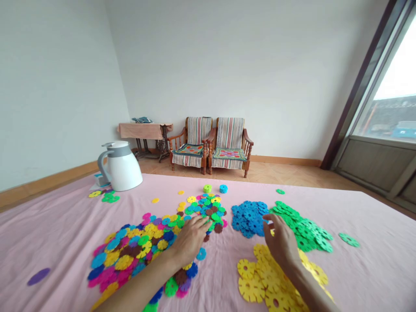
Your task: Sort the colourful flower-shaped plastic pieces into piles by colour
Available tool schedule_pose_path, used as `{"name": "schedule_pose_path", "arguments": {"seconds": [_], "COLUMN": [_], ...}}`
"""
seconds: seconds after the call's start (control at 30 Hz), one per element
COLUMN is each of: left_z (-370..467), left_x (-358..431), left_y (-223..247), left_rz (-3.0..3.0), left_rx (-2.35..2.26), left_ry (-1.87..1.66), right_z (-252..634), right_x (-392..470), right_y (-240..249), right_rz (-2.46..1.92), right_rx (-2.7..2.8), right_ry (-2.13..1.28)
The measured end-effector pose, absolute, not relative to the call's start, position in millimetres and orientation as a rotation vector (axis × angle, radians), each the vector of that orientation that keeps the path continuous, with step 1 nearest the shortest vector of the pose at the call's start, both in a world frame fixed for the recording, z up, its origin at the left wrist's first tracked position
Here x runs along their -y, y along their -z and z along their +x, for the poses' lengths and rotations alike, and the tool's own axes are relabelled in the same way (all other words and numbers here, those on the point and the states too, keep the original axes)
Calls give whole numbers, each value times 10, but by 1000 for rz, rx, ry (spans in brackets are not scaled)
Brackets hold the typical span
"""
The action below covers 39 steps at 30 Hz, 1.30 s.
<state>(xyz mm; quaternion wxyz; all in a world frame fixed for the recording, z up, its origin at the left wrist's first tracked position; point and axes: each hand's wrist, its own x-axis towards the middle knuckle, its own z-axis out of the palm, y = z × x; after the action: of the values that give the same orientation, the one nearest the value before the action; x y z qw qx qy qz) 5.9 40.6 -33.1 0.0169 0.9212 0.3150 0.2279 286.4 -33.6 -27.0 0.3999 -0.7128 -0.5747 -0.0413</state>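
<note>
Many notched plastic discs lie on a pink cloth. My left hand (191, 236) rests over the mixed-colour pile (130, 253), its fingertips at green and brown discs; whether they grip one is hidden. My right hand (280, 236) is above the near ends of the blue pile (249, 217) and the green pile (302, 227), fingers curved and apart, with nothing clear between them. Below my right wrist spreads the yellow pile (268, 281). Two small stacks, one lime (207, 188) and one blue (223, 189), stand beyond the mixed pile.
A white and grey jug (123, 167) stands at the table's back left, beside a few discs. Single discs lie apart, one purple (38, 276) at left, one green (349, 239) at right. Past the pink cloth (373, 260) are two wooden chairs and a small table.
</note>
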Motion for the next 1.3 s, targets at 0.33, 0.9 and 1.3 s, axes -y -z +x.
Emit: {"name": "schedule_pose_path", "arguments": {"seconds": [0.33,0.9,1.3], "left_z": [116,242,352], "left_x": [-308,-123,40], "left_y": [204,34,-10], "left_rz": [2806,2560,1903], "left_rx": [-1001,-1047,-875], "left_ry": [-792,-897,-820], "right_z": [2179,1938,1973], "right_x": [534,646,564], "right_y": [197,196,106], "right_rz": [-1664,-1539,-1355], "right_rx": [1786,1772,1545], "right_ry": [-41,-276,-502]}}
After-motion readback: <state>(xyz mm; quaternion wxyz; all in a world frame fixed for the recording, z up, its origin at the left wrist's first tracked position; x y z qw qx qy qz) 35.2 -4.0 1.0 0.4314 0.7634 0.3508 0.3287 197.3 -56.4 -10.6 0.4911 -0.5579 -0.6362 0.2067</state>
